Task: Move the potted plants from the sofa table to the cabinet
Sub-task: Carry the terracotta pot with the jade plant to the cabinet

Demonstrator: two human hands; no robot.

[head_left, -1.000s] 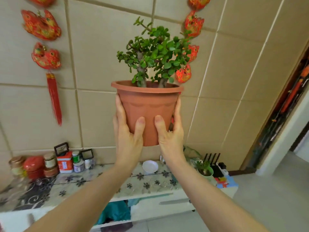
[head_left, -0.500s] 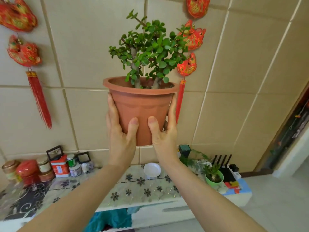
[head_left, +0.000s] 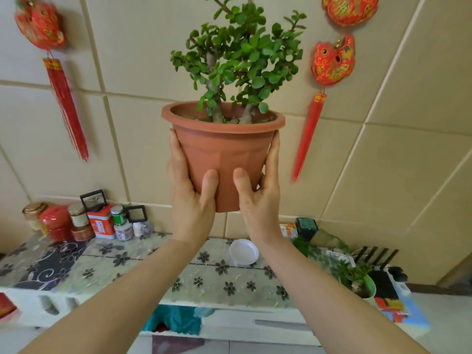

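Observation:
A jade plant in a terracotta-coloured plastic pot (head_left: 224, 154) is held up in the air in front of the tiled wall. My left hand (head_left: 190, 200) grips the pot's left side, thumb on its front. My right hand (head_left: 258, 200) grips the right side the same way. Below stands the low white cabinet (head_left: 127, 284) with a flower-patterned cover. A small white saucer (head_left: 243, 251) lies on it, roughly under the pot. A second small plant in a green pot (head_left: 362, 284) sits at the cabinet's right end.
Jars, tins and small frames (head_left: 84, 221) crowd the cabinet's back left. Red fish ornaments with tassels hang on the wall at left (head_left: 40, 29) and right (head_left: 332, 60) of the plant. A dark router with antennas (head_left: 378, 261) and colourful boxes (head_left: 398, 307) lie at the right end.
The cabinet and wall have come closer and the view has shifted right. The pot stays in both hands at about the same height, its rim now seen a little more from above.

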